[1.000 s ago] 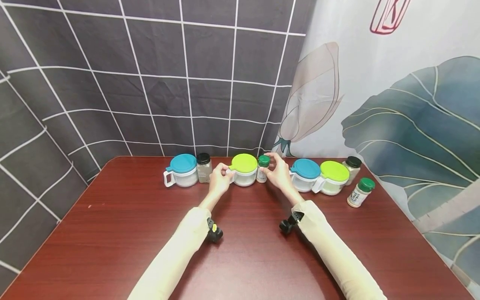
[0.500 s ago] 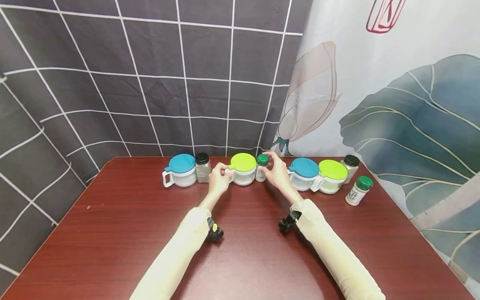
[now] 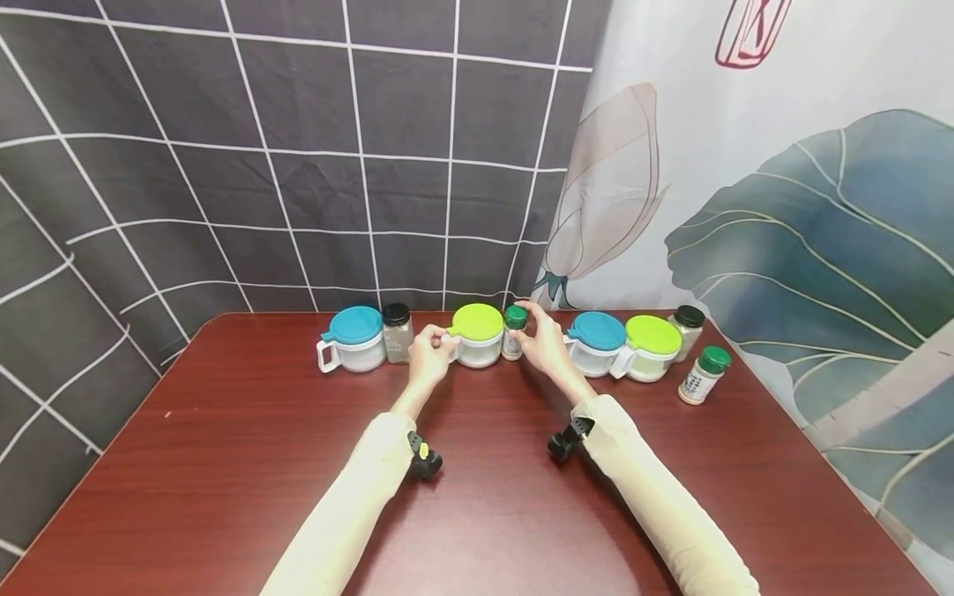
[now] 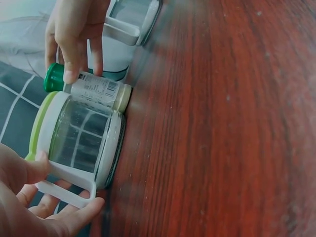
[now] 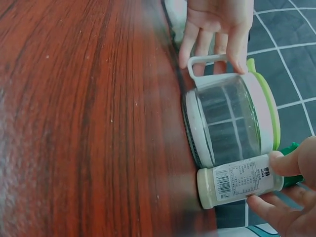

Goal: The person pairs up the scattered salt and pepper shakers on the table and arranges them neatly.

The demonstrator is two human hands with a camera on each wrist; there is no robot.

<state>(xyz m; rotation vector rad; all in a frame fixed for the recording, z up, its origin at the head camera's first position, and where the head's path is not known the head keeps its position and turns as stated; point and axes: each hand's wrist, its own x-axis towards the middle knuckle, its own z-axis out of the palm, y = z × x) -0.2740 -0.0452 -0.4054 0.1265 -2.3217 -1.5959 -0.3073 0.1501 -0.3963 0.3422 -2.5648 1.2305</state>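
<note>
A clear seasoning jar with a lime-green lid [image 3: 479,352] stands upright near the table's back edge. My left hand [image 3: 430,356] grips its white handle [image 4: 74,197], thumb on top near the lid and fingers around the loop. Right against the jar's other side stands a small seasoning shaker with a green cap [image 3: 512,343]. Its label and barcode face the right wrist camera. My right hand [image 3: 544,341] pinches this shaker near the cap, with the thumb [image 5: 286,163] on the near side and fingers beneath it in that view.
On the left stand a blue-lidded jar [image 3: 361,356] and a black-capped bottle [image 3: 398,341]. To the right are another blue-lidded jar [image 3: 592,362], a second green-lidded jar [image 3: 650,364], a black-capped bottle [image 3: 689,335] and a green-capped shaker [image 3: 697,385]. Curtains hang behind the table [image 3: 492,497].
The whole scene slides slightly left in the head view. Both hands keep their holds, and the jar and shaker stay side by side.
</note>
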